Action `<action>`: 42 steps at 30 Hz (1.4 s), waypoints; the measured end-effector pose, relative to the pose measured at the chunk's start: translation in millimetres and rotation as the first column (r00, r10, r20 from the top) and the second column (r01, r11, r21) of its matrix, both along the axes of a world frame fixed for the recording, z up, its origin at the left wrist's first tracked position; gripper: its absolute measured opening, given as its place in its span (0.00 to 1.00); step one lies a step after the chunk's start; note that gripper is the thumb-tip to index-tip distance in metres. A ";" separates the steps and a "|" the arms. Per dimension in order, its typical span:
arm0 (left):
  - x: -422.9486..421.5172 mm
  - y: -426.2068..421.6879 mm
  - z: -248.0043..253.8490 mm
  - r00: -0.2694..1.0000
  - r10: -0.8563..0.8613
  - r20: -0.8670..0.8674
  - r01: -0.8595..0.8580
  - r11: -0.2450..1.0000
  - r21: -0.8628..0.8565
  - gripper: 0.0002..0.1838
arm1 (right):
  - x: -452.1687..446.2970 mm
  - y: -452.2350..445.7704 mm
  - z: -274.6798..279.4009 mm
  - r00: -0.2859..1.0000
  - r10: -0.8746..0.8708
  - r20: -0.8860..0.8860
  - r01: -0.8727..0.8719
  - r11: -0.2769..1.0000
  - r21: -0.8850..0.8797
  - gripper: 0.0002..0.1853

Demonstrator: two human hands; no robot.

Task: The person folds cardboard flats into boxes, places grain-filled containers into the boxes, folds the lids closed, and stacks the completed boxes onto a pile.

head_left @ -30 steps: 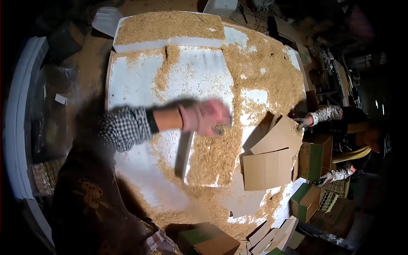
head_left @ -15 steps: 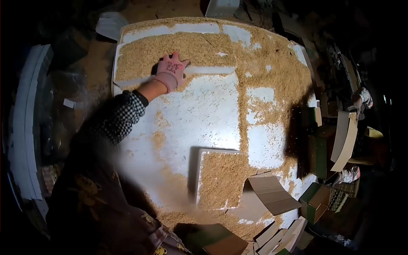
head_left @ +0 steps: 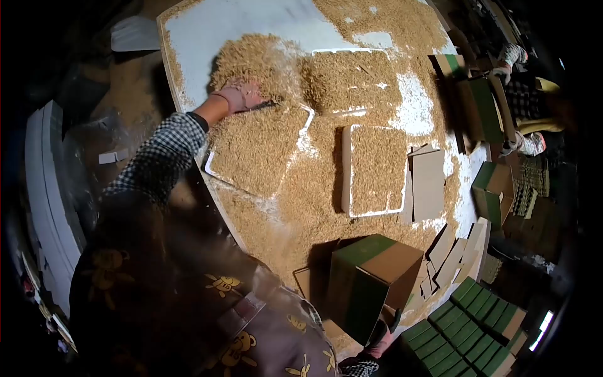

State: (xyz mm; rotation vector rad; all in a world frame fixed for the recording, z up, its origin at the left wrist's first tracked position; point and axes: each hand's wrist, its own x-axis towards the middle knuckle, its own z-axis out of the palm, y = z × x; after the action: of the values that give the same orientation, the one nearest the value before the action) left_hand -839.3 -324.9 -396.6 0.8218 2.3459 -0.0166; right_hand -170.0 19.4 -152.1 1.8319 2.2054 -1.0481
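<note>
My left hand (head_left: 242, 97), in a pink glove, is pressed into a heap of wood shavings (head_left: 251, 56) at the far edge of a white-rimmed tray (head_left: 209, 166) full of shavings. Blur and shavings obscure its fingers. Low in the view, my right hand (head_left: 380, 342) grips the bottom corner of a green and brown cardboard box (head_left: 377, 270), which stands tilted at the near table edge. Two more white-edged trays covered with shavings lie close by: one tray (head_left: 350, 53) farther back, another tray (head_left: 347, 179) in the middle.
Flat cardboard pieces (head_left: 428, 185) lie beside the middle tray, with loose strips (head_left: 449, 257) nearer. At right, another person's gloved hands (head_left: 502, 72) hold a box (head_left: 480, 107). Rows of green boxes (head_left: 461, 327) stand lower right. White panels (head_left: 53, 201) lean at left.
The view has shifted. My left hand has gone from resting on a shavings-covered slab into heaped shavings, which spread around it. My right hand has come into view, on the cardboard box.
</note>
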 end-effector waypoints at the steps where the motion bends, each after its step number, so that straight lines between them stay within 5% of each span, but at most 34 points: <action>1: -4.7 -3.2 16.3 0.997 0.029 -0.072 -0.029 1.000 0.006 0.36 | 9.8 4.4 2.2 1.000 0.001 -0.002 -0.001 1.000 -0.001 0.37; 2: 24.3 -0.2 93.7 0.966 0.217 -0.138 -0.211 0.976 0.059 0.38 | 18.3 7.2 2.9 1.000 0.002 -0.009 -0.002 1.000 -0.009 0.37; 3: 32.1 -2.8 108.9 0.968 0.200 -0.150 -0.195 0.980 0.050 0.38 | 25.9 8.9 2.9 1.000 0.004 -0.014 -0.004 1.000 -0.015 0.37; 5: 62.0 -8.3 124.9 0.983 0.170 0.070 -0.147 0.955 -0.257 0.39 | 44.6 13.3 5.9 0.999 0.020 -0.029 -0.021 1.000 -0.020 0.37; 7: 109.9 -19.2 120.3 0.992 0.127 -0.016 -0.128 0.979 -0.158 0.37 | 55.5 13.8 0.9 0.994 0.016 -0.104 -0.016 1.000 -0.002 0.37; 9: 143.6 -39.0 70.1 0.953 0.286 0.101 -0.296 0.951 0.094 0.38 | 49.3 1.3 -3.5 0.969 -0.012 -0.246 0.016 1.000 0.015 0.37; 11: 184.0 -48.0 45.1 0.946 0.229 0.230 -0.298 0.894 0.334 0.42 | 66.4 -0.3 -39.9 0.949 0.038 -0.313 -0.009 0.996 0.093 0.38; 12: 216.5 -35.5 75.6 0.921 0.113 0.373 -0.287 0.844 0.453 0.40 | 67.0 -3.2 -42.0 0.931 0.023 -0.365 0.000 0.998 0.062 0.38; 13: 245.0 -29.3 86.5 0.720 0.191 0.667 -0.513 0.794 0.326 0.40 | 64.6 -8.5 -45.3 0.907 0.003 -0.421 0.011 0.999 0.030 0.39; 15: 294.8 -10.8 134.2 0.630 0.199 0.751 -0.601 0.737 0.310 0.35 | 57.1 -25.1 -45.1 0.946 0.185 -0.264 -0.092 0.939 0.330 0.40; 17: 316.0 -12.3 159.4 0.576 0.152 0.803 -0.621 0.721 0.309 0.29 | 63.0 -29.1 -51.1 0.986 0.162 -0.030 -0.135 0.901 0.413 0.41; 19: 353.9 -9.7 218.8 0.567 0.203 0.798 -0.753 0.520 0.403 0.24 | 73.2 -28.2 -51.3 0.967 0.232 -0.108 -0.156 0.869 0.469 0.42; 21: 336.1 -45.2 205.6 0.572 0.145 0.807 -0.763 0.456 0.459 0.23 | 78.3 -25.1 -51.6 0.966 0.186 -0.178 -0.103 0.913 0.394 0.42; 22: 348.3 -44.0 231.2 0.700 0.185 0.689 -0.681 0.464 0.567 0.23 | 80.9 -21.9 -52.9 0.954 0.187 -0.233 -0.088 0.921 0.379 0.42; 24: 322.5 -81.1 224.2 0.752 0.092 0.653 -0.631 0.385 0.673 0.23 | 82.3 -17.2 -55.5 0.936 0.176 -0.304 -0.054 0.928 0.369 0.42; 25: 324.1 -79.5 237.0 0.988 -0.072 0.136 -0.073 0.556 0.828 0.23 | 80.7 -14.9 -56.9 0.944 0.161 -0.287 -0.055 0.938 0.343 0.42; 27: 334.6 -52.2 260.8 0.949 -0.141 0.281 -0.158 0.557 0.815 0.26 | 78.7 -12.6 -56.9 0.950 0.152 -0.273 -0.057 0.943 0.327 0.43; 29: 383.5 0.1 277.1 0.953 -0.299 0.045 0.103 0.462 0.881 0.26 | 72.9 -11.9 -59.0 0.970 0.145 -0.195 -0.076 0.943 0.323 0.44; 31: 434.6 57.1 275.2 0.867 -0.455 0.205 -0.034 0.356 0.934 0.29 | 74.1 -8.6 -52.2 0.949 0.166 -0.269 -0.101 0.966 0.238 0.44; 32: 457.6 85.8 274.5 0.829 -0.515 0.217 -0.038 0.336 0.941 0.30 | 95.0 10.6 -101.7 0.699 -0.111 -0.706 -0.048 0.978 -0.201 0.40; 33: 467.4 103.4 268.7 0.834 -0.532 0.146 0.060 0.351 0.935 0.31 | 111.2 14.3 -115.0 0.645 -0.165 -0.746 -0.101 0.950 -0.297 0.41; 35: 478.7 135.2 249.2 0.825 -0.564 0.028 0.215 0.360 0.908 0.31 | 133.3 6.5 -100.2 0.845 0.221 -0.487 -0.228 0.973 0.046 0.45; 36: 475.0 142.7 244.6 0.820 -0.548 -0.164 0.392 0.329 0.859 0.29 | 139.3 2.6 -92.0 0.865 0.254 -0.433 -0.227 0.967 0.114 0.47; 37: 480.1 151.6 244.6 0.809 -0.563 -0.167 0.400 0.320 0.859 0.29 | 144.7 1.4 -93.7 0.826 0.135 -0.548 -0.132 0.990 0.046 0.52; 38: 487.8 157.2 245.2 0.880 -0.421 0.218 -0.017 0.431 0.902 0.28 | 140.1 -8.7 -52.4 0.844 0.139 -0.519 -0.149 0.989 0.023 0.55; 40: 498.7 162.6 247.2 0.771 -0.225 0.595 -0.436 0.494 0.752 0.29 | 141.1 5.0 -77.9 0.814 0.212 -0.541 -0.201 0.976 0.081 0.57; 42: 496.0 175.6 254.3 0.764 -0.060 0.643 -0.484 0.606 0.632 0.33 | 138.2 7.5 -79.6 0.805 0.272 -0.527 -0.253 0.961 0.108 0.59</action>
State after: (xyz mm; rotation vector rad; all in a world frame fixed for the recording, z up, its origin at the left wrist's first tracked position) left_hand -343.3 -149.2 -142.3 0.7213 1.7201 1.2909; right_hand -31.8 26.9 -231.7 1.2777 2.6834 -1.6233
